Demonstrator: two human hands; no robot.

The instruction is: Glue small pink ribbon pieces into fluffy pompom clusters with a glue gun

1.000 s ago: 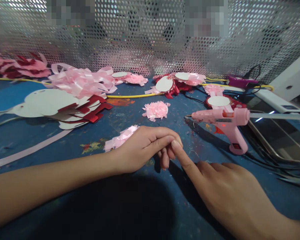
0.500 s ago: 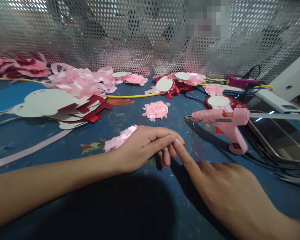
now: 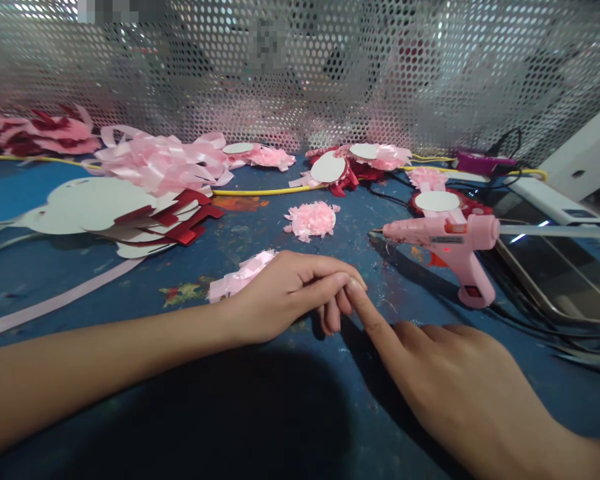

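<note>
My left hand [image 3: 295, 293] is closed over the middle of the table, its thumb pressed against the index finger. From the right, my right hand [image 3: 445, 380] reaches in; its index fingertip touches the left thumb and index tips, and its other fingers are curled under. Anything held between the fingertips is too small or hidden to see. Partly behind my left wrist lies a pink ribbon piece [image 3: 240, 277]. A pink frilly ribbon pad [image 3: 313, 220] sits just beyond the hands. To its right stands a pink glue gun [image 3: 440, 233], nozzle pointing left, with a red light lit.
White and red card cutouts [image 3: 100, 203] and a loose pink ribbon strip [image 3: 70, 297] lie at left. Behind are a ribbon heap [image 3: 165, 160], white-backed decorations [image 3: 330, 168] and a yellow cable [image 3: 275, 193] along a perforated metal screen [image 3: 290, 87]. A phone [image 3: 565, 260] lies at right.
</note>
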